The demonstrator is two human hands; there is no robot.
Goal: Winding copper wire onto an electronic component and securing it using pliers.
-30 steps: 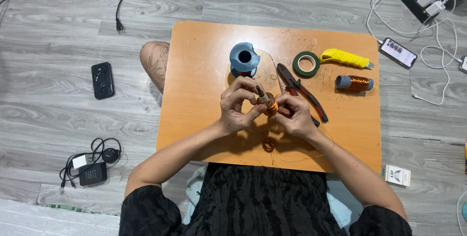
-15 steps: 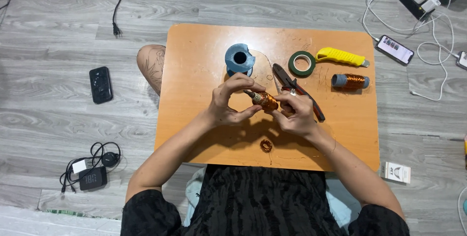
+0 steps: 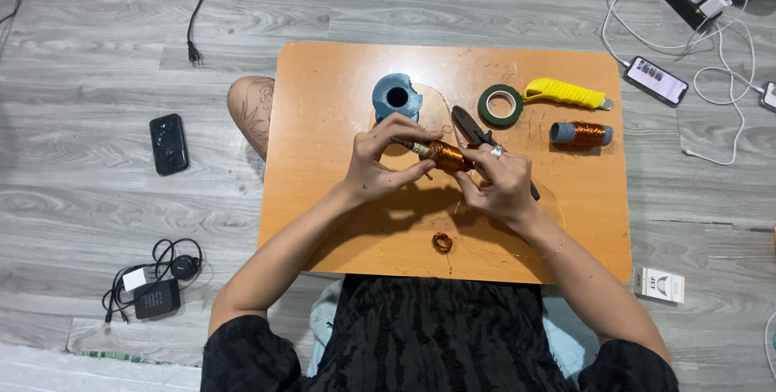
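Over a small orange table [image 3: 323,198], my left hand [image 3: 384,162] and my right hand [image 3: 499,186] together hold a short rod wound with copper wire [image 3: 443,154]. The left fingers pinch its pale left end; the right fingers grip its right end. A thin wire trails from it across the tabletop. Dark-handled pliers [image 3: 471,128] lie just beyond my right hand, partly hidden by it. A small loose coil of copper wire [image 3: 441,242] rests near the front edge.
On the table: a blue spool [image 3: 396,98], a green tape roll [image 3: 500,105], a yellow utility knife [image 3: 566,94], a copper wire bobbin [image 3: 581,133]. On the floor: a black phone [image 3: 169,144], a charger with cable [image 3: 153,287], a phone [image 3: 655,80] on cables, a small box [image 3: 662,284].
Both hands have stayed together on the wound rod, shifting slightly on it. The small loose coil now lies uncovered near the front edge.
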